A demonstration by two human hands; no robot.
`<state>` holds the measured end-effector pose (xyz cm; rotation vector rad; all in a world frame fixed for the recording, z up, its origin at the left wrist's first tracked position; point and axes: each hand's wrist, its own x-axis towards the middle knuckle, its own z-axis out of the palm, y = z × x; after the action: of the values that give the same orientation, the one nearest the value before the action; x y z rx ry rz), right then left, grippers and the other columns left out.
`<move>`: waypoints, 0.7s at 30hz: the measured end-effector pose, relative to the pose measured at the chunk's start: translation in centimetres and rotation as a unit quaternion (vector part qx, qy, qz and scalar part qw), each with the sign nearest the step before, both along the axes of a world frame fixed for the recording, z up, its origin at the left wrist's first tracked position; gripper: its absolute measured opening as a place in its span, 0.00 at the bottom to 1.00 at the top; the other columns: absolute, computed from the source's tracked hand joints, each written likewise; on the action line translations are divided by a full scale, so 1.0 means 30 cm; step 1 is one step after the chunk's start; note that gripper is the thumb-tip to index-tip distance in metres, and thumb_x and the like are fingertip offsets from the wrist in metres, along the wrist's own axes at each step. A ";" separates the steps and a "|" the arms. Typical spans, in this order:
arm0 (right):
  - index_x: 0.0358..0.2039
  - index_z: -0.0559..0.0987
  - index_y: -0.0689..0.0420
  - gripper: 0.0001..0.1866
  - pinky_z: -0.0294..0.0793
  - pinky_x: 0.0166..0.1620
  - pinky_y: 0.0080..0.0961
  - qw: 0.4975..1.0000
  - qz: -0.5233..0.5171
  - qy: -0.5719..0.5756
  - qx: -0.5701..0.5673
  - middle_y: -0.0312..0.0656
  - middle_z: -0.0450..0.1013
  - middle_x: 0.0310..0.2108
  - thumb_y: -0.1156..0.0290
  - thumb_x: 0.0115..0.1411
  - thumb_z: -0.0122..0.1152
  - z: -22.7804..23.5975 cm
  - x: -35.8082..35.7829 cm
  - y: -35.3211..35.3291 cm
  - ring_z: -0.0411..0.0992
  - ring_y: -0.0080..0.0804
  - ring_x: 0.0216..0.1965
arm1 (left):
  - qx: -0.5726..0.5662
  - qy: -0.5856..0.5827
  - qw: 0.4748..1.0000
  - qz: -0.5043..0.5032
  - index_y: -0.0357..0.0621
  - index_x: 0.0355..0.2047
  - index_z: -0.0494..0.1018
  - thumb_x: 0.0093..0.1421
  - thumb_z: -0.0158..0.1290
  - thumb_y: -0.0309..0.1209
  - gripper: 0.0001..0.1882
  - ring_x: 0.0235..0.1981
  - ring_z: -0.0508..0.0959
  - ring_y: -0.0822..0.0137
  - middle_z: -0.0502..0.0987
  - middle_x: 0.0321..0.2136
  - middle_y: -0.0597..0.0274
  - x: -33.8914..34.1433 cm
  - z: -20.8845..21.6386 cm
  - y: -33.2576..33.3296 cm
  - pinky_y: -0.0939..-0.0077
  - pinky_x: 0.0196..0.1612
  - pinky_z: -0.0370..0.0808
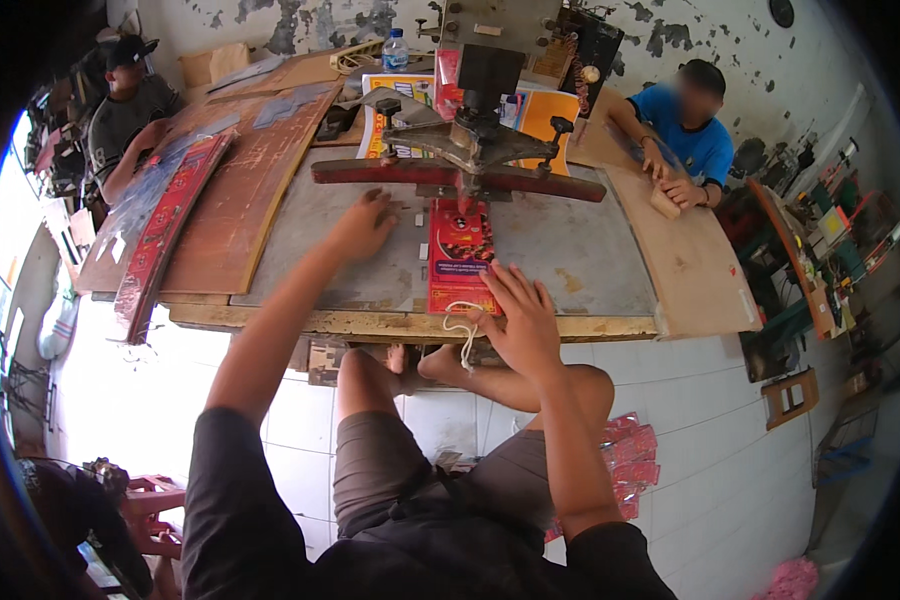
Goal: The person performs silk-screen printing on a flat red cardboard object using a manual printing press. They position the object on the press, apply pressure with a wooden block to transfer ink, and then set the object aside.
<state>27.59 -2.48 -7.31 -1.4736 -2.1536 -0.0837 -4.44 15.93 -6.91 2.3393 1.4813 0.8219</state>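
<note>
A flat red printed packet (461, 262) lies on the grey metal plate (315, 245), its far end under the press. My right hand (522, 322) rests on the packet's near right edge, fingers stretched out. A looped white cord (467, 345) hangs over the table's front edge beside that thumb. My left hand (365, 228) is over the plate, left of the packet and just below the press's red crossbar (380, 170), its fingers apart and holding nothing I can see. The press (470, 140) has a dark metal ram and clamp knobs.
A long red printed strip (175, 225) and clear plastic lie on the brown board (270, 150) at left. A water bottle (395, 52) stands behind. Co-workers sit at far left and right; the right one handles a small tan block (664, 203). Red packets (630, 460) lie on the floor.
</note>
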 end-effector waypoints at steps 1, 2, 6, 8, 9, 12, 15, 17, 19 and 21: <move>0.71 0.75 0.50 0.35 0.55 0.77 0.59 1.000 0.000 0.012 0.011 0.42 0.68 0.75 0.44 0.70 0.65 0.004 -0.008 -0.004 0.61 0.44 0.78 | 0.022 0.015 1.000 0.005 0.39 0.70 0.71 0.74 0.55 0.37 0.28 0.72 0.69 0.38 0.70 0.70 0.37 -0.024 0.037 -0.106 0.49 0.74 0.67; 0.71 0.76 0.50 0.35 0.55 0.77 0.59 1.000 0.001 0.014 0.014 0.42 0.68 0.75 0.44 0.70 0.65 0.011 -0.014 -0.008 0.61 0.44 0.78 | 0.028 -0.001 1.000 -0.004 0.40 0.69 0.72 0.73 0.56 0.37 0.28 0.72 0.69 0.38 0.70 0.70 0.39 -0.029 0.071 -0.207 0.49 0.74 0.67; 0.69 0.77 0.51 0.35 0.56 0.76 0.59 1.000 0.008 0.016 0.009 0.41 0.68 0.75 0.43 0.70 0.65 0.009 -0.028 -0.002 0.62 0.43 0.77 | 0.036 -0.053 0.995 -0.079 0.43 0.66 0.76 0.69 0.62 0.39 0.28 0.72 0.70 0.41 0.72 0.69 0.46 0.039 0.137 -0.511 0.47 0.74 0.67; 0.69 0.77 0.50 0.35 0.56 0.76 0.59 1.000 0.019 0.013 0.008 0.41 0.68 0.75 0.43 0.70 0.65 0.011 -0.032 0.009 0.62 0.43 0.77 | 0.101 -0.035 0.990 -0.090 0.44 0.64 0.78 0.67 0.65 0.39 0.27 0.71 0.71 0.44 0.74 0.68 0.49 0.102 0.113 -0.583 0.47 0.73 0.67; 0.70 0.77 0.50 0.35 0.56 0.77 0.59 1.000 0.017 0.020 0.005 0.41 0.67 0.75 0.44 0.70 0.66 0.004 -0.033 0.008 0.61 0.42 0.78 | 0.134 -0.029 0.986 -0.098 0.45 0.63 0.79 0.66 0.66 0.39 0.27 0.70 0.72 0.46 0.75 0.67 0.50 0.128 0.099 -0.600 0.47 0.72 0.68; 0.71 0.76 0.50 0.34 0.56 0.77 0.58 1.000 0.006 0.015 0.002 0.40 0.67 0.75 0.47 0.70 0.67 0.011 -0.032 -0.001 0.61 0.42 0.78 | 0.138 -0.019 0.987 -0.075 0.46 0.59 0.82 0.65 0.67 0.40 0.25 0.69 0.73 0.50 0.78 0.65 0.54 0.179 0.045 -0.609 0.49 0.71 0.68; 0.72 0.75 0.49 0.34 0.56 0.77 0.58 1.000 0.003 0.003 0.008 0.39 0.67 0.75 0.49 0.70 0.66 0.015 -0.031 -0.010 0.61 0.42 0.78 | 0.150 -0.010 0.988 -0.045 0.47 0.58 0.84 0.65 0.66 0.40 0.22 0.68 0.74 0.52 0.80 0.63 0.58 0.189 0.038 -0.612 0.53 0.70 0.69; 0.73 0.74 0.49 0.34 0.56 0.77 0.58 1.000 0.000 -0.008 0.006 0.39 0.67 0.76 0.51 0.70 0.66 0.015 -0.027 -0.013 0.61 0.42 0.78 | 0.143 -0.004 0.989 -0.039 0.47 0.58 0.84 0.66 0.66 0.41 0.22 0.68 0.74 0.52 0.81 0.63 0.60 0.193 0.037 -0.612 0.52 0.70 0.68; 0.73 0.74 0.49 0.34 0.57 0.77 0.58 1.000 0.000 -0.015 0.005 0.39 0.67 0.76 0.52 0.70 0.66 0.016 -0.024 -0.014 0.61 0.42 0.78 | 0.144 0.001 0.989 -0.036 0.47 0.57 0.84 0.67 0.65 0.41 0.21 0.67 0.75 0.53 0.82 0.62 0.61 0.195 0.036 -0.614 0.49 0.70 0.67; 0.73 0.73 0.50 0.34 0.57 0.77 0.58 1.000 0.003 -0.017 0.006 0.40 0.67 0.76 0.52 0.70 0.66 0.017 -0.024 -0.016 0.62 0.43 0.78 | 0.154 0.006 0.987 -0.034 0.47 0.57 0.84 0.68 0.64 0.41 0.20 0.66 0.75 0.53 0.82 0.62 0.62 0.196 0.035 -0.617 0.46 0.69 0.67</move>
<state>26.87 -2.95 -6.81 -1.4687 -2.1802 -0.1211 1.44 -2.57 -5.85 2.6018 1.3513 1.0881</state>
